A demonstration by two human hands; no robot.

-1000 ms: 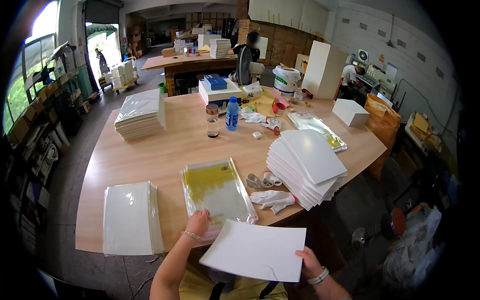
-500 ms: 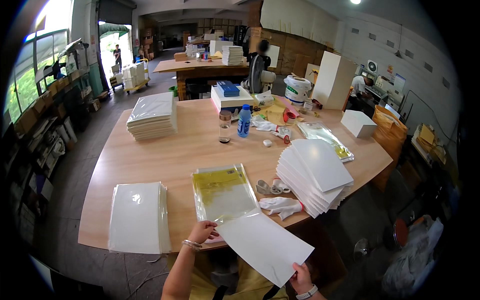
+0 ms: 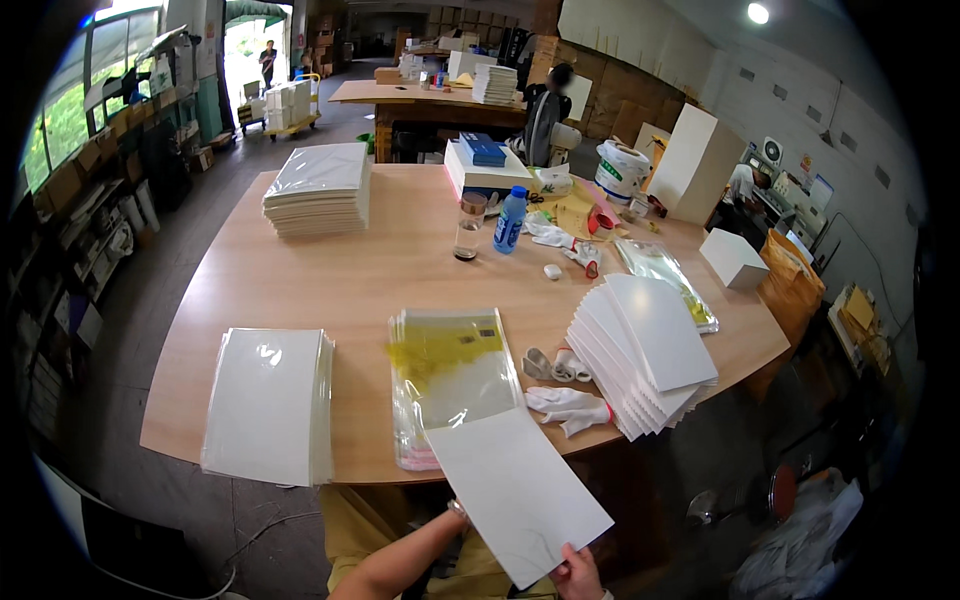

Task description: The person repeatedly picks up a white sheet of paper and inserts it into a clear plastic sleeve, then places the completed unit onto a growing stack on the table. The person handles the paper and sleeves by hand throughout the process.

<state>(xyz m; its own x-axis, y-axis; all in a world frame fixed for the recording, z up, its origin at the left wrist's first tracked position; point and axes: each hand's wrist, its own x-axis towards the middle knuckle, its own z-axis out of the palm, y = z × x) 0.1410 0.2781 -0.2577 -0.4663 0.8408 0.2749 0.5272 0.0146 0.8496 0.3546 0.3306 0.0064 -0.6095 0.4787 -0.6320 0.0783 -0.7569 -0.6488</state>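
I have the right hand (image 3: 574,574) clamped on one white rectangular sheet (image 3: 515,490) by its near short edge; its long axis points forward-left from the grip, over one pile of clear, yellow-marked plastic bags (image 3: 455,365). Two white plastic-wrapped stacks (image 3: 262,405) lie leftward. The left hand's grip, hidden, I cannot tell.

The white sheet (image 3: 520,495) was plain and rectangular, its surface smooth apart from faint curved grey marks near its lower end (creases or shadow, it was hard to say which). It slanted from upper left to lower right, its upper end overlapping the stack of clear bags (image 3: 470,385) and the rest reaching out past the near edge of the tabletop (image 3: 362,440). The bags lay flat and glossy, their edges slightly out of line, with a yellow area across the upper part and pinkish strips showing at the lower left.
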